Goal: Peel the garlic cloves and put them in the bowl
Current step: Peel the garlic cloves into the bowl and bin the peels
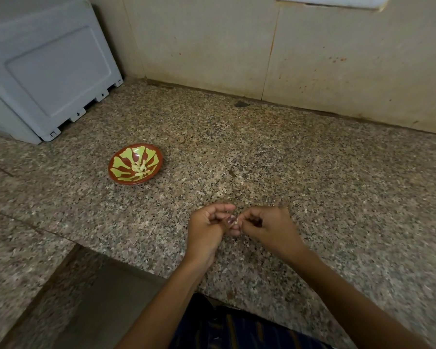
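A small garlic clove (234, 222) sits between my two hands, just above the speckled granite counter (312, 177). My left hand (209, 226) holds it with curled fingers, and my right hand (267, 226) pinches it from the other side. Most of the clove is hidden by my fingers. Up and to the left stands a red-brown bowl (118, 159) with a yellow-green pattern, and several pale peeled cloves (141, 168) lie in its middle.
A grey plastic appliance (48, 69) stands at the back left, close to the bowl. A beige tiled wall (287, 51) closes off the back of the counter. The counter's front edge steps down at the lower left (106, 293).
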